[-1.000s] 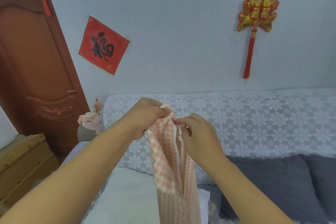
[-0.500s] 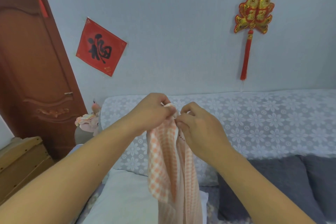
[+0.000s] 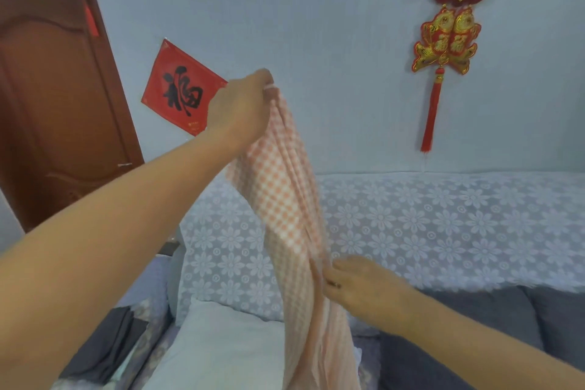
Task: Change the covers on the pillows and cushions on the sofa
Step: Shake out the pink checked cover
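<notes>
Both hands grip the checked cover (image 3: 285, 199) — left hand (image 3: 240, 108) high, right hand (image 3: 364, 288) low.

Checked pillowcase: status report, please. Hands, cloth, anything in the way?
Left hand pinches checked pillowcase top, held high. Right hand grips it lower down. Bare white pillow below. Nothing in the way.

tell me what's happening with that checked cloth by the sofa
A person is holding up an orange-and-white checked cover in front of the sofa. The left hand pinches its top edge high up, while the right hand grips it lower down. A bare white pillow lies on the seat below, not yet covered.
</notes>
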A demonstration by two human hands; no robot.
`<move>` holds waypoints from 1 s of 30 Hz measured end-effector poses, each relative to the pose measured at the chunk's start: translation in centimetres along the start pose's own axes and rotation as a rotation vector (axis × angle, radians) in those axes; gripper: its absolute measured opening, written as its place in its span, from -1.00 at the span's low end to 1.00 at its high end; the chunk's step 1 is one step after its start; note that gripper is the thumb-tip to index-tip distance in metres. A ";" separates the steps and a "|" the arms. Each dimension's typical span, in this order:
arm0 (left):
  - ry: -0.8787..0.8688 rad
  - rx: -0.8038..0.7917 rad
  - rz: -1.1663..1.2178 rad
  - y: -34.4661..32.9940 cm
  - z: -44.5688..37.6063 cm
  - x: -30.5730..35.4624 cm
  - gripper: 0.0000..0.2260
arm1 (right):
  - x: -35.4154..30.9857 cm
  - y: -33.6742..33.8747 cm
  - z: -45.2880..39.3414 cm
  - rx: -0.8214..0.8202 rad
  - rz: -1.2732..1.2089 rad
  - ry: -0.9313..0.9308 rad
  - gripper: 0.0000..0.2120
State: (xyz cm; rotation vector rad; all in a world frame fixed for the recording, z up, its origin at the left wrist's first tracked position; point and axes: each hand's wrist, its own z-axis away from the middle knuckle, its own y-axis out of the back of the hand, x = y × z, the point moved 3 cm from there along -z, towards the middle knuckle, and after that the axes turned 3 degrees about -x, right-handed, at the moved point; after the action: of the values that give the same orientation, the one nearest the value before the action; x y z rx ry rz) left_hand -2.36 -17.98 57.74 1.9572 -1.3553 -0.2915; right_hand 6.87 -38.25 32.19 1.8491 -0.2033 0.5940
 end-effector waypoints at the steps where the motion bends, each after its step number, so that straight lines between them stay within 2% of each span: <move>1: 0.029 0.026 -0.008 -0.3 0.0 -0.7 -0.80 | -0.7 -2.7 1.2 -0.129 -0.032 0.007 -0.83; 3: 0.118 0.059 0.067 -1.0 0.3 -2.3 -0.81 | -1.5 -6.3 3.4 -0.358 -0.107 -0.059 -0.79; 4: 0.183 0.059 0.156 -1.3 0.6 -3.0 -0.82 | -1.1 -6.9 4.1 -0.417 -0.163 -0.183 -0.79; 6: 0.273 0.000 0.248 -2.5 2.2 -4.0 -0.79 | 1.0 -6.6 5.2 -0.424 -0.288 -0.528 -0.88; 7: 0.257 -0.065 0.209 -3.3 3.2 -3.9 -0.75 | 2.2 -5.8 5.3 -0.356 -0.440 -0.708 -0.92; 8: 0.214 -0.155 0.149 -4.3 4.4 -3.5 -0.72 | 3.3 -4.9 5.2 -0.221 -0.594 -0.870 -0.88; 10: 0.090 -0.347 0.022 -6.5 7.1 -1.7 -0.72 | 4.9 -2.9 4.5 0.079 -0.884 -1.068 -0.79; 12: -0.020 -0.543 0.017 -9.1 10.5 0.6 -0.69 | 5.1 -0.6 3.1 0.218 -1.112 -1.064 -0.79; 14: -0.045 -0.766 0.134 -11.5 14.4 2.6 -0.63 | 4.4 1.8 1.8 0.222 -1.233 -0.993 -0.83; 16: 0.034 -0.916 0.360 -13.8 17.9 3.4 -0.88 | 3.9 3.5 1.4 0.203 -1.289 -0.937 -0.87; 17: 0.075 -0.931 0.452 -14.5 19.1 3.5 -0.91 | 3.6 3.9 1.5 0.169 -1.304 -0.920 -0.89; 19: 0.129 -0.927 0.523 -15.6 20.7 3.0 -0.74 | 2.9 3.8 2.1 0.037 -1.303 -0.906 -0.91; 22: 0.072 -0.958 0.459 -15.5 21.5 3.0 -0.91 | 2.2 2.0 3.5 -0.114 -1.265 -0.994 -0.91; 25: 0.022 -0.969 0.365 -14.7 21.7 3.2 -0.87 | 1.6 -1.0 5.7 -0.220 -1.212 -1.130 -0.86; 28: 0.014 -0.861 0.342 -12.9 20.6 3.2 -0.85 | 0.1 -5.3 9.6 -0.373 -1.143 -1.269 -0.77; 30: 0.079 -0.771 0.343 -12.2 19.5 2.2 -0.84 | -1.4 -8.0 12.7 -0.458 -1.144 -1.378 -0.71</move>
State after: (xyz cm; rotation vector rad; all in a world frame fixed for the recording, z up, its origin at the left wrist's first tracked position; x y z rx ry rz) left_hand -3.49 -26.12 36.10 1.0751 -1.2472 -0.4773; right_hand 12.83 -47.30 21.76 1.3041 -0.1120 -1.4313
